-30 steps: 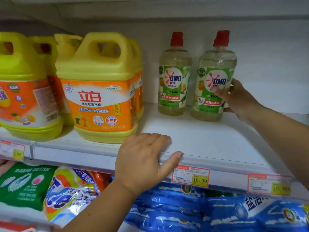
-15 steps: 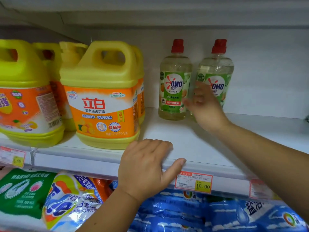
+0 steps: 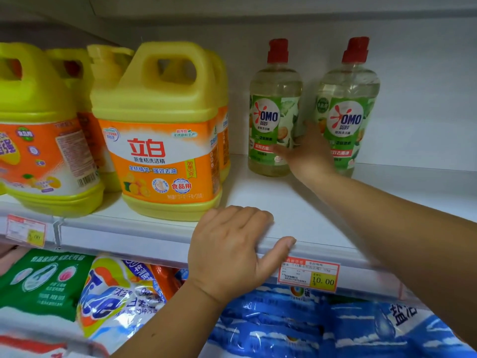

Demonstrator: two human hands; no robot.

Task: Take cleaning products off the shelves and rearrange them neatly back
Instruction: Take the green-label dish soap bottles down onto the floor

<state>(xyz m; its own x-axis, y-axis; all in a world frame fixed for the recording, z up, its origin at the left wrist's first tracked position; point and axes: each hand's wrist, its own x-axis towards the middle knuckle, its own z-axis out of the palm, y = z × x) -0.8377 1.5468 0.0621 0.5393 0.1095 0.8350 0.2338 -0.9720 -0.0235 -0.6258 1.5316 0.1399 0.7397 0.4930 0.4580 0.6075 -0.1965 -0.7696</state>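
Note:
Two clear OMO bottles with red caps stand upright at the back of the white shelf [image 3: 281, 202]. My right hand [image 3: 311, 157] reaches into the gap between them. Its thumb lies across the lower front label of the left OMO bottle [image 3: 272, 99] and its fingers go round that bottle's right side. The hand covers the lower left of the right OMO bottle [image 3: 348, 109]. My left hand [image 3: 227, 251] rests on the shelf's front edge, fingers on top and thumb along the lip, holding nothing.
Several big yellow detergent jugs [image 3: 160, 140] with orange labels fill the shelf's left part. Bare shelf lies right of the bottles. A red and yellow price tag [image 3: 308, 276] hangs on the front rail. Below lie washing powder bags [image 3: 121, 293] and blue bags [image 3: 309, 329].
My right hand left the right bottle's right side, crossed in front of it and now holds the left bottle. The view moved closer. My left hand stayed on the shelf edge.

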